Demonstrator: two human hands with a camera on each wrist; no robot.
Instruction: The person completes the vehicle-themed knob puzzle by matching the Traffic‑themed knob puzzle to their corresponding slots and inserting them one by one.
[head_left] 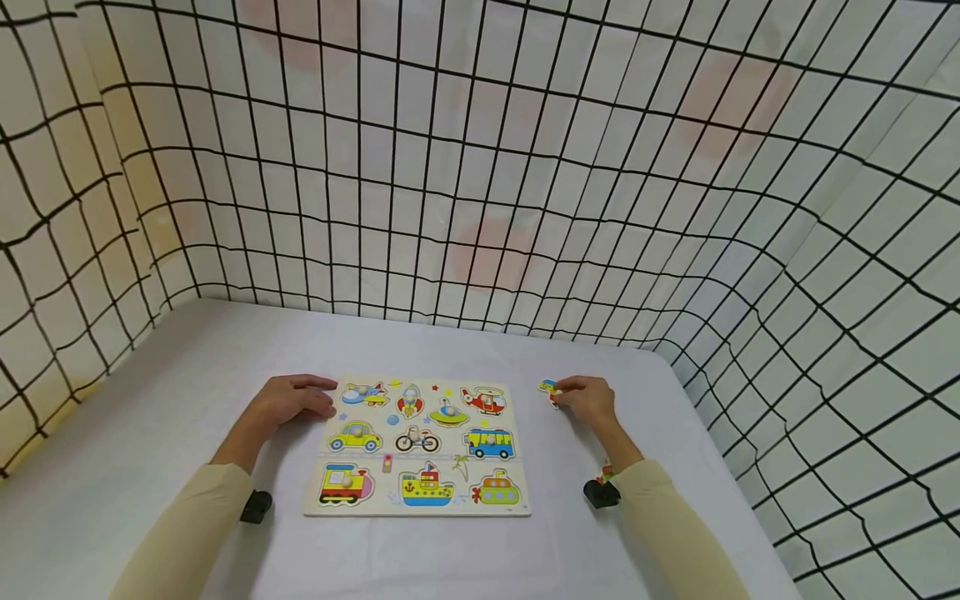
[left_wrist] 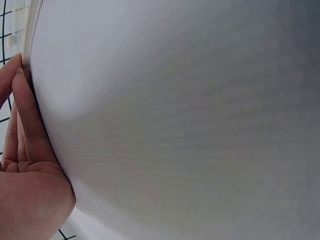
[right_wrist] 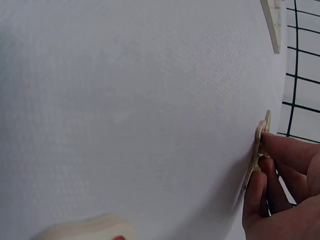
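A wooden knob puzzle board [head_left: 442, 467] printed with vehicles lies flat on the white table. My left hand [head_left: 288, 398] rests at the board's upper left edge, fingers fairly straight and their tips right at its rim. In the left wrist view, the thumb and fingertips meet the board's edge [left_wrist: 34, 30]. Right of the board, my right hand [head_left: 588, 400] pinches a small colourful wooden puzzle piece [head_left: 551, 387] between thumb and fingers. The right wrist view shows this piece edge-on and tilted, close over the cloth; its picture is mostly hidden.
Another puzzle piece [head_left: 606, 472] lies by the right wrist, partly covered by the sleeve and the black wrist camera [head_left: 602, 493]. Vehicle pictures with knobs, such as a blue bus [head_left: 489, 444], fill the board. Black wire mesh [head_left: 465, 200] surrounds the table's back and sides.
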